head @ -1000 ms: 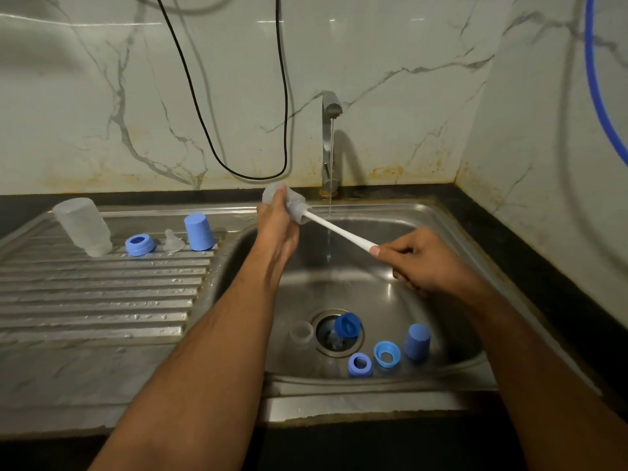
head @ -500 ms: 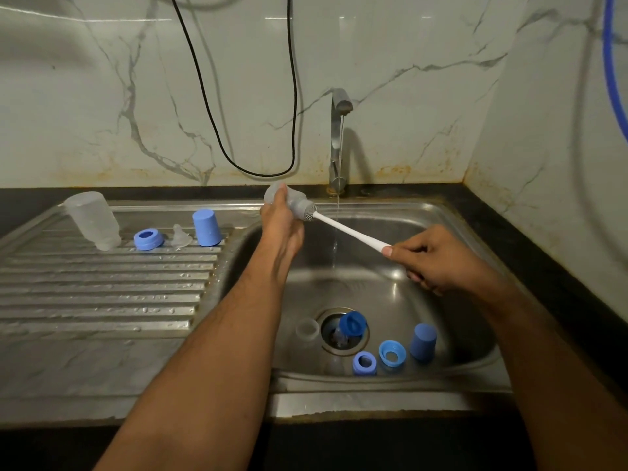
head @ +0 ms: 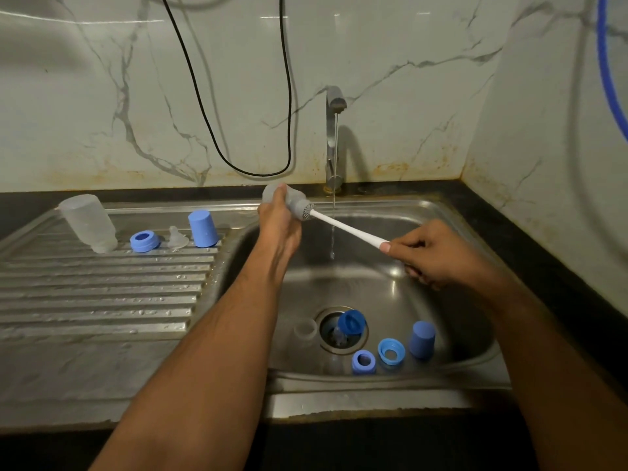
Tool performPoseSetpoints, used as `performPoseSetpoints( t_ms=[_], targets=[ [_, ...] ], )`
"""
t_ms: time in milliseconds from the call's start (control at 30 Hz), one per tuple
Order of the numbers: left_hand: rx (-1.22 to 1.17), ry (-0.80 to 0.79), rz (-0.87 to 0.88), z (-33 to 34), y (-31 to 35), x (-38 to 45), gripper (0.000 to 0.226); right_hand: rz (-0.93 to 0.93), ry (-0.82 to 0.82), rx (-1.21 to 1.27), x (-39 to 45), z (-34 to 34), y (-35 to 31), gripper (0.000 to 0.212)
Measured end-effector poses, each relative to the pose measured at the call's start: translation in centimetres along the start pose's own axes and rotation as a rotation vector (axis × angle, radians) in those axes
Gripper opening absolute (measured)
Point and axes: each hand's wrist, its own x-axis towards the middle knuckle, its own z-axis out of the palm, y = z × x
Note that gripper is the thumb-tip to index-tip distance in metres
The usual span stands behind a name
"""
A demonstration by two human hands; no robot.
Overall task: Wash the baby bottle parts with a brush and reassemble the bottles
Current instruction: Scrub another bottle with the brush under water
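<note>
In the head view, near the centre of the frame, your left hand (head: 278, 222) grips a clear bottle (head: 289, 200), its mouth turned to the right. Your right hand (head: 438, 254) has its fingers curled round the white handle of the brush (head: 346, 227), and the bristle head sits in the bottle mouth. A thin stream from the tap (head: 334, 103) falls behind the handle. At the lower centre, blue rings and a cap (head: 421, 338) lie in the sink (head: 458, 212), one piece over the drain (head: 343, 331). The wet bottle may slip from your grip, I think. A small clear part could be lost in the drain.
</note>
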Motion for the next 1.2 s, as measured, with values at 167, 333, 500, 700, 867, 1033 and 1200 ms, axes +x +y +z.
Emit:
performPoseSetpoints(
  t_ms=[167, 333, 500, 700, 867, 1033, 1200],
  targets=[
    [0.003, 0.009, -0.006, 0.1, -0.1, -0.1, 0.033, -0.014, 0.017, -0.041, 0.3, 1.1, -0.3, 0.024],
    [-0.022, 0.044, -0.016, -0.3, 0.3, -0.5, 0.042, -0.007, -0.011, -0.016, 0.0, -0.2, 0.0, 0.024],
    [-0.088, 0.053, -0.023, -0.7, 0.4, 0.0, 0.035, -0.008, 0.0, -0.037, 0.2, 0.2, 0.1, 0.022],
    [-0.063, 0.009, -0.053, -0.4, 0.2, -0.3, 0.024, -0.019, 0.029, -0.06, 0.4, 0.2, 0.3, 0.022],
    [-0.031, 0.005, -0.083, -1.1, 0.5, -0.2, 0.039, -0.035, 0.048, -0.124, 0.5, -0.1, 0.6, 0.022],
    [-0.049, -0.042, -0.143, -1.7, 0.6, -0.3, 0.067, -0.102, 0.153, -0.287, 0.8, 0.9, 0.8, 0.028],
    [0.006, 0.05, -0.136, -0.8, 0.9, -0.7, 0.093, -0.088, 0.109, -0.315, 0.7, 1.4, 0.3, 0.027]
  ],
)
